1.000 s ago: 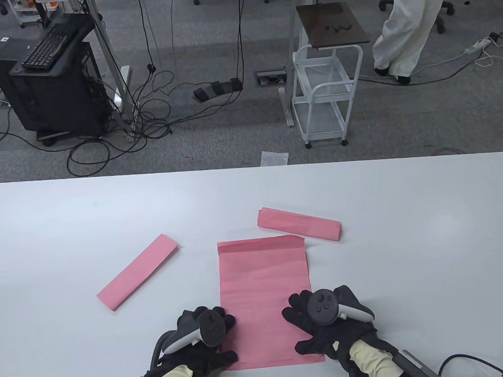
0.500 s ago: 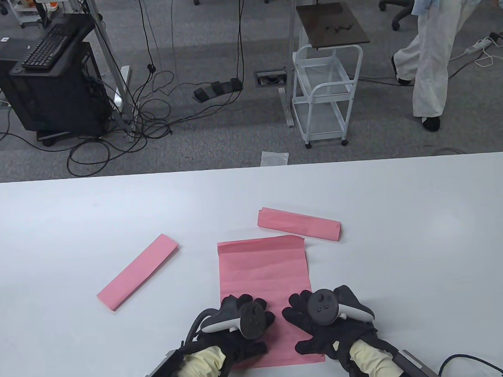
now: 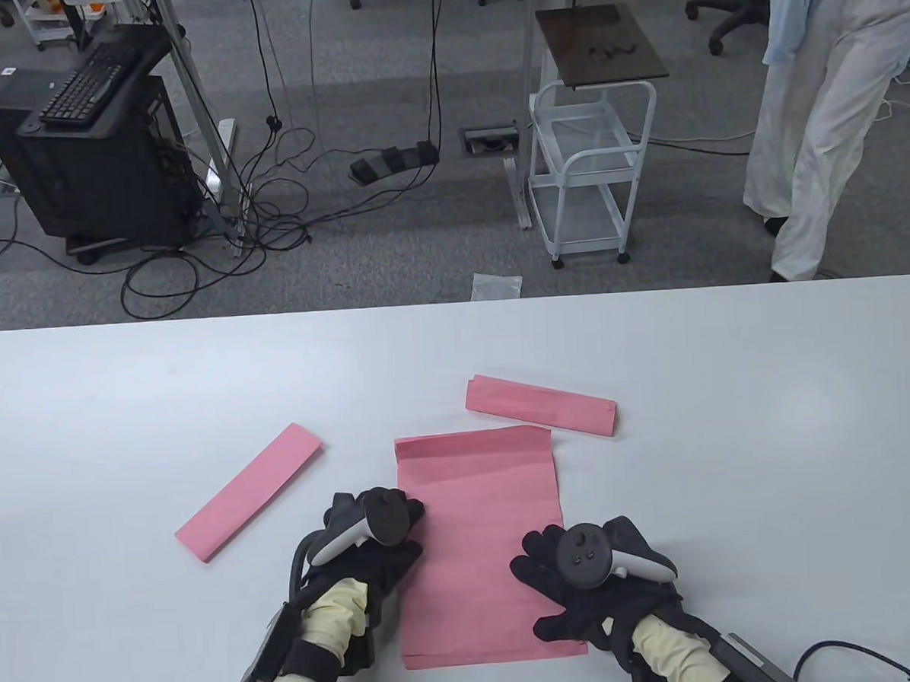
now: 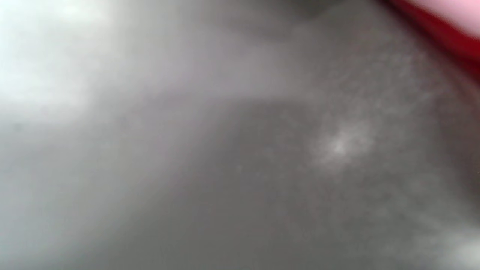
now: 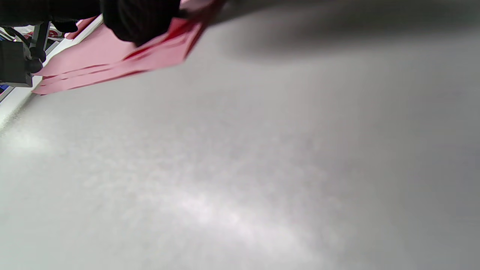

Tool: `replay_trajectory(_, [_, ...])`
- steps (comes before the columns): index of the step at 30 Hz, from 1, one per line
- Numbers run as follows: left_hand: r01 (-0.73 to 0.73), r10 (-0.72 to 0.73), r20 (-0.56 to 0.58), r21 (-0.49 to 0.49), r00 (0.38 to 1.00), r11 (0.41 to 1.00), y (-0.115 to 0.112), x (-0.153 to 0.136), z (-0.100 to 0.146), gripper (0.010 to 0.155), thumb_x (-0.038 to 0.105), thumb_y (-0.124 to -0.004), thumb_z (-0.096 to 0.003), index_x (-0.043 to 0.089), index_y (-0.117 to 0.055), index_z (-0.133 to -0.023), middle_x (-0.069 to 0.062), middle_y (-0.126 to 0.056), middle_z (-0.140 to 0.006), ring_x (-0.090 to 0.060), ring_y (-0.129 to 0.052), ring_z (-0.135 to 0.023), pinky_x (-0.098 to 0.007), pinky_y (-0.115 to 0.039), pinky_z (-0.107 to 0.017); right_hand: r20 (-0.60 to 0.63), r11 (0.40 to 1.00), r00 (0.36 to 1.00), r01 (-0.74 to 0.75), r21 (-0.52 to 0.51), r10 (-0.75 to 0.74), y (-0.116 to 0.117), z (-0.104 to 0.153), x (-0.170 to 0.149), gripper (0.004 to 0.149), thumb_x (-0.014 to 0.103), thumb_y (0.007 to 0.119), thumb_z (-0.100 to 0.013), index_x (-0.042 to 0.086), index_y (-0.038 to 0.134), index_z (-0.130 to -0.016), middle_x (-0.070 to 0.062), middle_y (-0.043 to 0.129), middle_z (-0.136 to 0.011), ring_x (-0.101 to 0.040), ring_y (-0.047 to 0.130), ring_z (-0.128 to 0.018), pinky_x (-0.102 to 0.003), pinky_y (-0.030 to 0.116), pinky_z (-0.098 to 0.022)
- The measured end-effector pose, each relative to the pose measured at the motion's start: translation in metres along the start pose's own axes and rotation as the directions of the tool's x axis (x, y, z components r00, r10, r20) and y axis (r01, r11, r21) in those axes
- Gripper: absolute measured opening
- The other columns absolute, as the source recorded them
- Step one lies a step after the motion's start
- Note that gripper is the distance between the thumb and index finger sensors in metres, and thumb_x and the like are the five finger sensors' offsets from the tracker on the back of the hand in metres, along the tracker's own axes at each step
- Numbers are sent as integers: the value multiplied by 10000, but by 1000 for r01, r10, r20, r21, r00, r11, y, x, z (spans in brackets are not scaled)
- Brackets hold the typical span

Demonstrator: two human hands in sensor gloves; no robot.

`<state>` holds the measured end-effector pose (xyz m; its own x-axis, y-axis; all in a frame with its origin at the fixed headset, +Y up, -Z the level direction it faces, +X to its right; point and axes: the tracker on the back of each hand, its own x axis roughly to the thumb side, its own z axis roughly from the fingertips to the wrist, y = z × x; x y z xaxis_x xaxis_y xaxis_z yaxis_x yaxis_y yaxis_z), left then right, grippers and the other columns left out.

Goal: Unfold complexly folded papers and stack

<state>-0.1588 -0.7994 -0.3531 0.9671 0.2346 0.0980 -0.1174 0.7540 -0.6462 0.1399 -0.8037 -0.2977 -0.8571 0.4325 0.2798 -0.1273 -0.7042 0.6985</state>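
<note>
Item: partly unfolded pink paper sheet (image 3: 481,545), worktop's near edge, centre. Left hand (image 3: 374,539) rests on its left margin, right hand (image 3: 582,586) spread flat on the right corner. Step: flattening. Next: open the far flap.

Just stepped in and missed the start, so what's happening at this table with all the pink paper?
A person in sensor gloves is opening out a pink sheet on the white table. The right hand rests on the sheet's near right corner, and the left hand lies along its left edge. A narrow flap at the sheet's far edge remains folded. Two folded pink strips wait untouched: the left strip and the far strip.
</note>
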Motion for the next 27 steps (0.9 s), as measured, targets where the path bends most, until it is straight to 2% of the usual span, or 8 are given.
replay_trajectory(5, [6,-5,14,-8,1000,1000,11,13,7,608,464,-482,-591,367,-136,-1082,95,47,-1142,-263,91,-1066,-581,71,-668,-1,1000,1000,1,2,-1,0,0,0,750,528,672,-483,459,182,-1047,209,-41,-1118,-77,-137,-1005,-481,-136,-667])
replay_trajectory(7, [27,-31,96,39,995,999,13,28,14,627,475,-489,-588,328,-163,-1103,70,104,-1122,-288,123,-1048,-578,67,-678,-1,1000,1000,3,5,-3,0,0,0,750,528,671,-484,459,180,-1047,210,-45,-1117,-75,-141,-1003,-479,-139,-666])
replay_trajectory(9, [111,-109,214,1,971,994,5,49,18,635,490,-494,-587,374,-120,-1088,118,162,-1093,-257,149,-1047,-570,68,-691,0,1000,1000,3,6,-3,0,0,0,751,528,671,-484,461,177,-1046,212,-45,-1116,-74,-142,-1002,-479,-147,-663])
replay_trajectory(11, [193,-170,271,-61,947,979,-6,66,18,638,503,-498,-586,395,-110,-1080,127,173,-1088,-250,159,-1044,-569,76,-690,0,1000,1000,5,8,-5,0,0,0,751,528,670,-485,461,176,-1046,212,-47,-1115,-73,-145,-1001,-477,-147,-663])
replay_trajectory(14, [257,-227,302,-62,926,964,-17,84,9,662,509,-505,-583,398,-68,-1068,135,155,-1094,-242,144,-1051,-571,74,-689,0,1000,1000,5,9,-5,0,0,0,751,528,669,-485,462,174,-1045,212,-50,-1115,-73,-147,-1000,-477,-148,-662])
replay_trajectory(17, [263,-236,275,-66,932,963,-17,86,-9,659,556,-470,-568,444,-7,-1023,161,160,-1080,-218,149,-1048,-572,72,-690,0,1000,1000,5,10,-5,0,0,0,752,529,669,-484,462,173,-1046,211,-51,-1116,-74,-147,-1000,-476,-148,-662])
replay_trajectory(19, [188,-170,238,-55,956,981,-8,83,-20,642,558,-473,-568,460,-31,-1023,197,149,-1080,-178,166,-1045,-568,82,-688,1,1000,1000,5,11,-5,0,0,0,752,529,668,-485,461,172,-1046,211,-53,-1115,-73,-149,-1000,-477,-149,-661])
replay_trajectory(27, [-11,12,-51,22,999,1000,46,32,-65,640,579,-470,-557,442,-59,-1028,200,111,-1089,-162,111,-1059,-567,77,-684,1,1000,1000,3,12,-3,1,0,0,751,530,663,-488,460,166,-1047,212,-55,-1116,-75,-153,-1000,-478,-151,-661])
